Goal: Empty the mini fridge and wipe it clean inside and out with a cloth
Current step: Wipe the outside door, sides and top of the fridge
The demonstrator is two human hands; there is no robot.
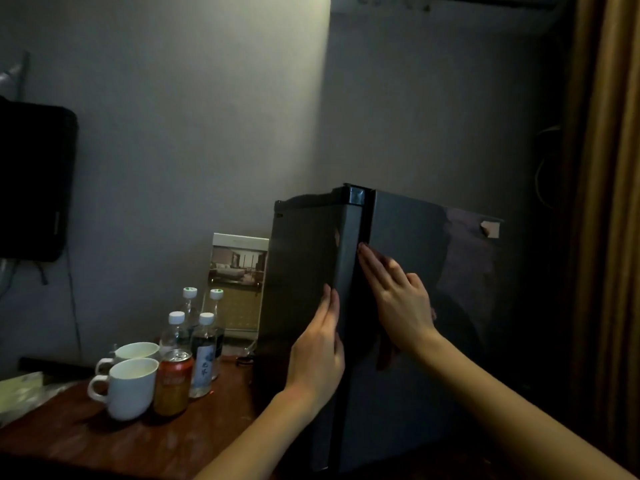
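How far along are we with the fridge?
Bottles and a can stand on the table beside the fridge, possibly already taken out. Left hand and right hand lie flat on it, door apparently shut. No cloth shows, so wiping seems left.

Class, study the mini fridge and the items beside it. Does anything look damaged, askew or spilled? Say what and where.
One thing: a pale, ragged scrap of tape or label sticks near the top far corner of the mini fridge panel under the right hand; it looks torn. The bottles, can and cups stand upright, no spill.
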